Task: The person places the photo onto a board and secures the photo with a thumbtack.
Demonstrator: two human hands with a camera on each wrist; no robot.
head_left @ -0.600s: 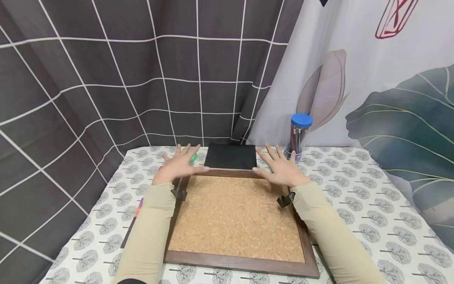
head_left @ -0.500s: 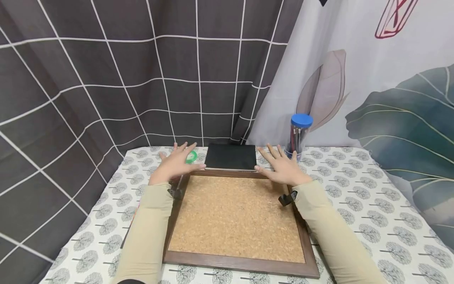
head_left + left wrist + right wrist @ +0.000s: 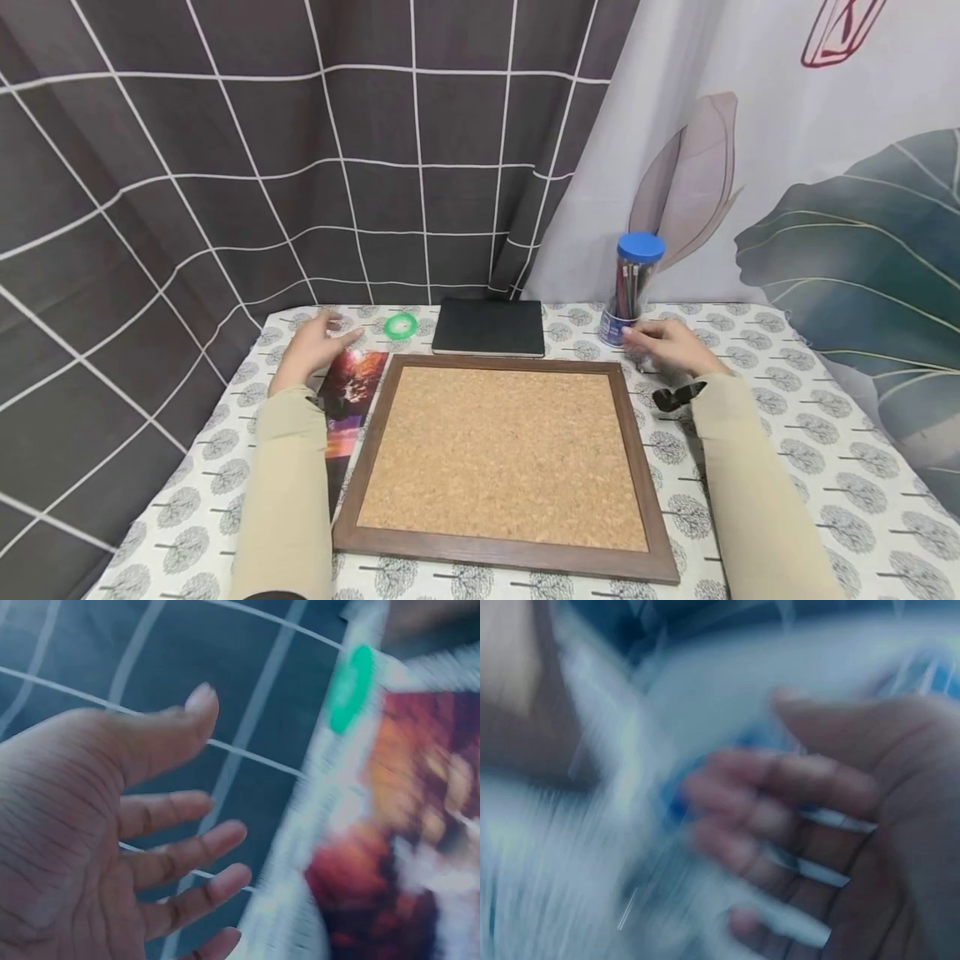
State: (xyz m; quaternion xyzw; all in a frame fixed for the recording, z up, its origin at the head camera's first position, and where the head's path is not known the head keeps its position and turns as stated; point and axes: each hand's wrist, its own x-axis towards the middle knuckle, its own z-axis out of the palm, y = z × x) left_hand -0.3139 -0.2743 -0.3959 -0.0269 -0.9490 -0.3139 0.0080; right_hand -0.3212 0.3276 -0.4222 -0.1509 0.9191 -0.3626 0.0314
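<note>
A cork board (image 3: 502,458) in a brown wooden frame lies flat on the table. Left of it, above the glossy printed picture (image 3: 356,383), my left hand (image 3: 309,354) hovers with relaxed fingers and thumb apart, holding nothing. My right hand (image 3: 678,346), blurred, is past the board's right side with fingers loosely bent and nothing visibly held. It is nearest to a clear jar (image 3: 630,287) with a blue lid and pencils inside; whether its fingertips touch the jar I cannot tell. In the left wrist view the palm (image 3: 67,840) and spread fingers show beside the picture (image 3: 427,825).
Behind the board lies a black notebook (image 3: 489,327), close to its back edge. A green tape roll (image 3: 401,326) sits left of the notebook. The tree-print cloth (image 3: 810,467) covers the table, and a dark checked curtain (image 3: 285,125) hangs behind.
Both hands have moved apart from above the board's back corners, left hand leftward, right hand rightward to the jar. Their spread fingers have relaxed. The tape roll and picture are uncovered.
</note>
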